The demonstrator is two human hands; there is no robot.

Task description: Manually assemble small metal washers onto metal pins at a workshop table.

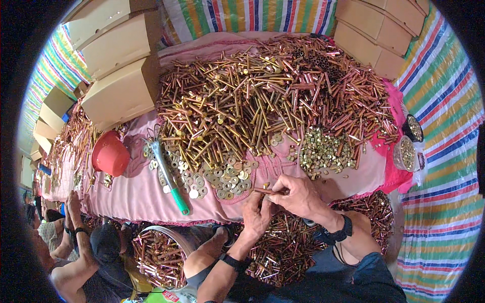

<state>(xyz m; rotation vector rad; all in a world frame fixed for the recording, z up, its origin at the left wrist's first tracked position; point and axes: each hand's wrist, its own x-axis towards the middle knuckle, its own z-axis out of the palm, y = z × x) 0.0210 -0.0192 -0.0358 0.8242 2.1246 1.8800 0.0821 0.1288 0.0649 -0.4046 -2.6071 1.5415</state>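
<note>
Pink cloth (136, 196): piled high with bolts (237, 111), far side.
Left hand (258, 211): fingers closed, the copper-coloured rod (266, 191) being pinched.
Right hand (299, 197): rod gripped too, right end.
Rod: held up over the near edge.

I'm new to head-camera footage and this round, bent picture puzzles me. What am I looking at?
There is no machine, just a person's two bare hands. The single picture comes from a fisheye camera on their head, looking down; its wide lens bends straight edges. The left hand and right hand meet around a slim copper-coloured piece. On the pink cloth lie a big heap of metal bolts, flat washers, small gold-coloured pieces, a red bucket and a green-handled tool. Another person sits at the left.
</note>
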